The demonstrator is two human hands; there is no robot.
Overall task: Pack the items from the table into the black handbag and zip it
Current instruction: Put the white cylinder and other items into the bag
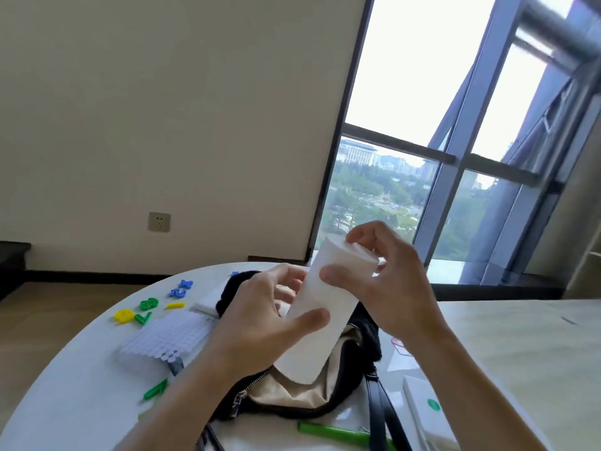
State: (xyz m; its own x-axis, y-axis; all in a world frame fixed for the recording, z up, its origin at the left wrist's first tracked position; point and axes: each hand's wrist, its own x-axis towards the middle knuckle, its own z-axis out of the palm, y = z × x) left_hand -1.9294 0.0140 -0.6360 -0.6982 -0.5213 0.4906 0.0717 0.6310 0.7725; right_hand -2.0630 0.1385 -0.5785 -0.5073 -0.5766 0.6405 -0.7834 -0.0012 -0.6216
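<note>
A tall white cylinder (320,307) leans over the open black handbag (364,333), its lower end down inside the beige lining (292,393). My left hand (260,323) grips the cylinder's middle, thumb across its front. My right hand (387,281) holds its upper end, fingertips on the top face and thumb on the side. The bag's zip is undone and its black straps (380,405) trail toward me.
On the round white table (81,402) lie coloured plastic numbers (143,310), a white pegged block (166,340), a green number (156,389), a green stick (335,432), a white box with a green dot (426,408) and a pink clip (398,345). A bed (520,336) adjoins on the right.
</note>
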